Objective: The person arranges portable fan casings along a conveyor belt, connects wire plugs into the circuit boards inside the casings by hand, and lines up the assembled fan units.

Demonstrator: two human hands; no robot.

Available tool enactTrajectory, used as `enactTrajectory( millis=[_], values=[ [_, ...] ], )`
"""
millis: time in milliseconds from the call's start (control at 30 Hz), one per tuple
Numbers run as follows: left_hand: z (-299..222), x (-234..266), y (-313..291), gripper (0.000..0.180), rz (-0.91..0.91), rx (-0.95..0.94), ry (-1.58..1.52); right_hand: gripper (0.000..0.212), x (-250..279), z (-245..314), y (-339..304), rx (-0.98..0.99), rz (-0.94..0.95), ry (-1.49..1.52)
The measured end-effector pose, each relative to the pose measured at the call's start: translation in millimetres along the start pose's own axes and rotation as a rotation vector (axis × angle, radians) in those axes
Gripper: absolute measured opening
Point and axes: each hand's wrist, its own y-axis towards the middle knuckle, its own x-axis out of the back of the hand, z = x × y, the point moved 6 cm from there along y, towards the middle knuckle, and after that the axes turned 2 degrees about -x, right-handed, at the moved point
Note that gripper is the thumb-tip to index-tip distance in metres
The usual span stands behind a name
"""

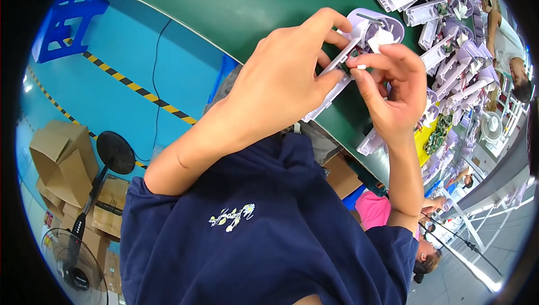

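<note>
My left hand [286,69] grips a lavender plastic housing [331,98] by its long handle half, fingers over the far side and thumb on the near side. The housing has a round end with a white fan blade [380,39] inside. Part of a small green circuit board [353,54] shows between my hands, mostly covered by fingers. Beside that board, my right hand [400,83] pinches a small white connector [361,67] between thumb and index finger. Any wire on it is too small to make out.
The housing is held over a green table [224,2]. Many similar lavender housings [449,72] crowd its right side, near a yellow tray [424,136] of circuit boards. A blue stool [70,24], cardboard boxes [64,159] and a standing fan [76,265] are at left. Other people sit at right.
</note>
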Motion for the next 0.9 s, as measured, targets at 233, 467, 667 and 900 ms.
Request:
enactTrajectory(
  millis=[233,467,667,900],
  values=[
    [1.7,0.6,1.3,0.043,0.033,-0.001,0.040,0.026,0.1,-2.4,3.5,0.041,-0.007,0.013],
    [3.6,-0.9,2.6,0.037,0.023,-0.023,0.057,0.021,8.2,1.4,17.2,-0.021,-0.069,0.080],
    [6.1,-5.5,2.0,0.032,-0.050,-0.005,0.073,0.027,5.5,32.2,25.6,0.142,0.145,-0.351],
    [5.4,-3.7,0.9,0.029,-0.076,-0.026,0.019,0.048,13.4,28.8,26.6,0.033,0.214,-0.362]
  ],
)
